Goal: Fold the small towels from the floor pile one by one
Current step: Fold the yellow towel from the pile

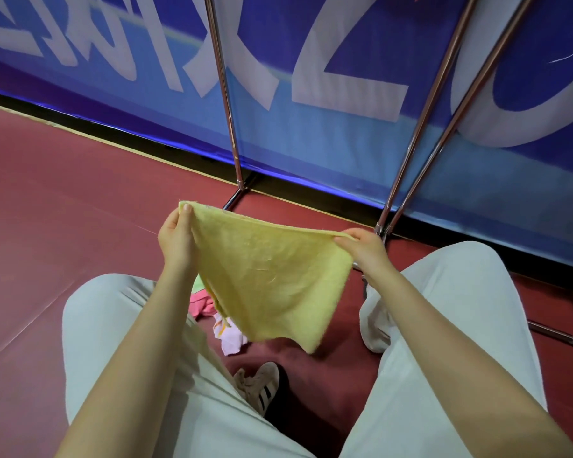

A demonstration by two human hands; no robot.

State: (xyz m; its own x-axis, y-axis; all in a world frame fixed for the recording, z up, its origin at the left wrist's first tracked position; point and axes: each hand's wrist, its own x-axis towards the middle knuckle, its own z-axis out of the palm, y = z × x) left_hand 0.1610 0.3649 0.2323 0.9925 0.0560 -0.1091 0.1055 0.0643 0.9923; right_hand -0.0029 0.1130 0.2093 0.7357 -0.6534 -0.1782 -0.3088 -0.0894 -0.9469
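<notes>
yellow towel (272, 279) hung spread in the air between two raised hands, above a person's knees and clear of the red floor (63, 200). the left hand (176, 236) pinched one upper corner of the towel between thumb and fingers, thumb on the near side of the cloth; the right hand (364, 244) gripped the opposite upper corner, its fingers curled over the edge. the top edge ran taut from hand to hand, and the rest of the cloth drooped to a loose point below the right hand's side. beneath the towel, partly hidden by it, a small pile of towels (219, 322) in pink, white and a strip of green lay on the floor between the legs, which were clad in pale grey trousers (113, 325). nearer the camera than the towel, a shoe (262, 385) with dark stripes showed between the knees. beyond the towel stood a blue banner (311, 77) with large white lettering, and metal poles (225, 94) slanted in front of it down to the floor.
</notes>
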